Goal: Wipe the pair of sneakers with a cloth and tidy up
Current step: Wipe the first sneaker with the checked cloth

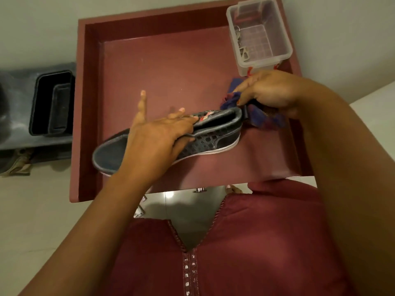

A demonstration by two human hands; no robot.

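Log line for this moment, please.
step: wiping heel | left hand: holds sneaker | right hand: presses cloth | surface: red tray

I am looking down on a reddish-brown surface (171,60) with a raised rim along its far and left sides, like a shallow tray. At its far right corner stands a clear plastic box (259,33) with nothing that I can make out in it except a small pale piece against its left wall. To my left is a grey shelf (19,116) holding a black rectangular tub (52,103) with a smaller one nested inside. Below is pale, glossy tiled floor (32,221), catching a soft reflection near the surface's front edge. The light is warm and dim.
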